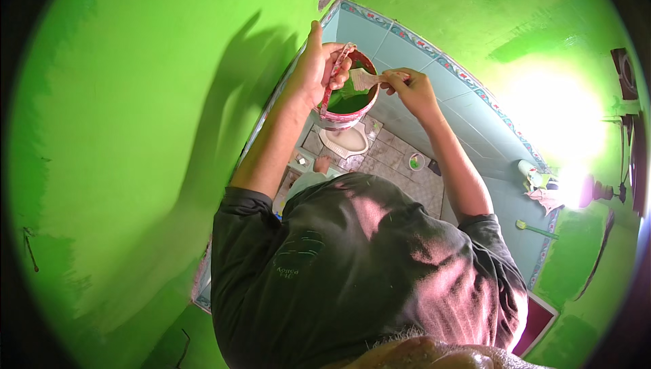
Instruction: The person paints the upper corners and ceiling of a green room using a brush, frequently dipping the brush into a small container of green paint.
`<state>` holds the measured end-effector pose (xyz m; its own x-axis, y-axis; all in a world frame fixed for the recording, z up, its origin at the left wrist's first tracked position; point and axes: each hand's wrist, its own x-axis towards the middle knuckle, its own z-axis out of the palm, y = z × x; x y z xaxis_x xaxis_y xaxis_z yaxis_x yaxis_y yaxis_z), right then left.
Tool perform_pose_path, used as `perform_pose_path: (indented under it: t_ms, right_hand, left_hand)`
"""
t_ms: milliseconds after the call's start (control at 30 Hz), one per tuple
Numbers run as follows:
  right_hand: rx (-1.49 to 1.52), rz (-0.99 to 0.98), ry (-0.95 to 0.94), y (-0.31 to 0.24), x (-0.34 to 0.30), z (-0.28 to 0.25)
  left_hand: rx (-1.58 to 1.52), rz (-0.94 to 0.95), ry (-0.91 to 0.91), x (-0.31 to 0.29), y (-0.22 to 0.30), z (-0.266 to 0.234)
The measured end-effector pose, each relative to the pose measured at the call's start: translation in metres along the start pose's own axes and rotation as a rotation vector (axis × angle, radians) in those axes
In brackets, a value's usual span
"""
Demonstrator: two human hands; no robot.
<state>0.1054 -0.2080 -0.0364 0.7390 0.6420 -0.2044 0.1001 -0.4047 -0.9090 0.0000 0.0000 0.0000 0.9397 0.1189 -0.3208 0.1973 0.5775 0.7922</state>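
My left hand (317, 69) has its fingers wrapped round the handle of a red-rimmed paint bucket (342, 120), thumb pointing up. Bright green paint lies inside the bucket, and its rim and handle are smeared with pale and red marks. Between thumb and fingers, my right hand (411, 91) grips a flat paintbrush (365, 80). The broad pale head of the brush sits over the bucket's mouth, its tip close to the paint; whether it touches the paint I cannot tell.
Below lie a white squat toilet (347, 140) and a small cup with green in it (416, 161) on the tiled floor. A glowing bulb (575, 189) hangs at the right, above another green-tipped brush (536, 229). Green walls meet light-blue tiles with a patterned border (441, 50).
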Motion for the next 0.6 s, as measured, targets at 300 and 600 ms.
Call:
perform_pose_path:
  t_ms: [300, 600]
  right_hand:
    - [0.909, 0.294, -0.04, 0.042, -0.049, 0.017]
    - [1.135, 0.215, -0.147, 0.067, -0.076, 0.003]
  left_hand:
    - [0.037, 0.025, 0.071, -0.023, 0.007, 0.004]
    - [-0.039, 0.06, 0.012, -0.025, 0.003, 0.022]
